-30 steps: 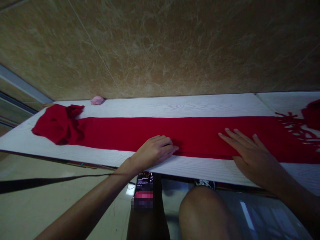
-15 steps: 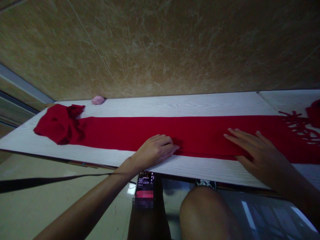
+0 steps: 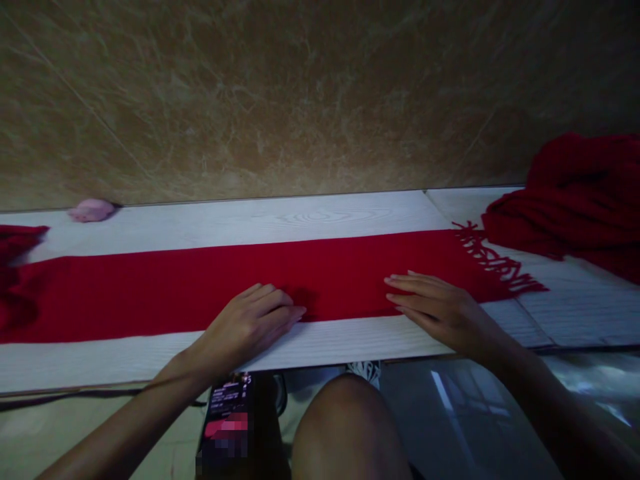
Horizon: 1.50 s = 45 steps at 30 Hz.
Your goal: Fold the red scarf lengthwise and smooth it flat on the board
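Note:
A long red scarf (image 3: 165,283) lies flat across the white wood-grain tabletop (image 3: 210,223), with a fringe (image 3: 500,265) at its right end and a bunched part at the left border of the picture. My left hand (image 3: 253,321) rests on the scarf's near edge, its fingers bent and pressed together with the edge at the fingertips. Farther right, my right hand (image 3: 437,307) lies palm down on the scarf near the same edge, fingers stretched out and slightly apart.
Another heap of red fabric (image 3: 575,200) sits at the right. A small pink object (image 3: 93,210) lies by the tiled wall (image 3: 300,100) behind. Below the near edge, a phone (image 3: 227,413) and a bare knee (image 3: 347,427) show.
The view has shifted right, bringing the fringe and the right-hand heap further in. My right hand has come nearer the scarf's near edge, fingers still extended. My left hand keeps its place there.

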### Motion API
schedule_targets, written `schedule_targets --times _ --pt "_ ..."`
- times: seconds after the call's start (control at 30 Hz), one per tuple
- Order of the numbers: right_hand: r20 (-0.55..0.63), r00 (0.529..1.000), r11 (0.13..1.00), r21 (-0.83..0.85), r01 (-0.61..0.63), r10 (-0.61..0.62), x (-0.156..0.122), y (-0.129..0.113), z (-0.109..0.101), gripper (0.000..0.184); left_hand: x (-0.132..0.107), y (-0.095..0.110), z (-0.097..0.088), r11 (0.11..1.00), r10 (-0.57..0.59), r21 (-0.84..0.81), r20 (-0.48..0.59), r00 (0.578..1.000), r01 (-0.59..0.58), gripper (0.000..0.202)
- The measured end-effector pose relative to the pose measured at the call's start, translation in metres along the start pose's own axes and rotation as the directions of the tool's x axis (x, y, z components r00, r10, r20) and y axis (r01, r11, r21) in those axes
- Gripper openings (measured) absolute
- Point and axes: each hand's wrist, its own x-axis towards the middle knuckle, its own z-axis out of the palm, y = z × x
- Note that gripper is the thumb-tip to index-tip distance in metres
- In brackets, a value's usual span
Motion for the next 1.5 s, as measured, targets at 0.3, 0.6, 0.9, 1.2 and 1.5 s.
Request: schedule_targets --times 0.3,0.6,0.9,1.2,1.5 --pt "-0.028 1.000 0.998 0.056 -0.001 0.003 0.004 -0.006 -0.004 0.023 -0.002 -0.002 0.001 1.000 0.014 -0.023 0.020 1.000 -0.014 0.027" --pt "-0.027 1.000 0.996 0.094 0.002 0.000 0.001 -0.005 -0.003 0.016 -0.001 -0.001 -0.001 0.997 -0.031 -0.064 0.048 0.998 0.034 0.025" --pt "-0.030 0.999 0.995 0.098 -0.035 0.039 0.004 -0.007 -0.003 0.016 0.017 0.007 0.006 0.999 -0.018 0.052 0.039 0.999 0.016 0.024" --pt "-0.129 0.981 0.978 0.167 -0.124 0.147 0.016 -0.010 -0.003 0.012 0.068 0.057 0.035 0.996 0.078 -0.032 -0.032 0.996 -0.079 0.027" --pt "-0.229 0.957 0.973 0.189 -0.134 0.176 0.029 -0.014 -0.004 0.011 0.103 0.080 0.045 0.924 -0.060 -0.327 0.394 0.917 0.200 0.056"
